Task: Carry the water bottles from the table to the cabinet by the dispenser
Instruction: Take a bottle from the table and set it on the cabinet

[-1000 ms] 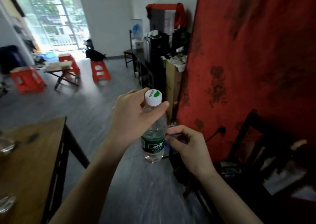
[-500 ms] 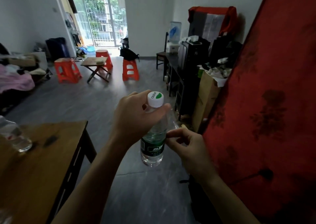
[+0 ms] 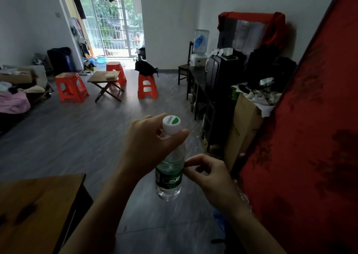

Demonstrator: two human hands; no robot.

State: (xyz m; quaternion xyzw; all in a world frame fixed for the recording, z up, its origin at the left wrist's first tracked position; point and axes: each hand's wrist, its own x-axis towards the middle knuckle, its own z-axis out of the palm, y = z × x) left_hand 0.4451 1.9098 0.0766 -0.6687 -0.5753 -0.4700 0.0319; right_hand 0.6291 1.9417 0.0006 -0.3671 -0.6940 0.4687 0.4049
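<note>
The left hand (image 3: 149, 147) has its grip clenched around the neck of one water bottle (image 3: 169, 173), which hangs in mid-air beyond the corner of the worktop (image 3: 38, 205). The right hand (image 3: 208, 171) is curled loosely, grasping nothing I can see. The dark cabinet (image 3: 199, 85) by the dispenser (image 3: 200, 47) lies well ahead, so the carry looks only begun
</note>
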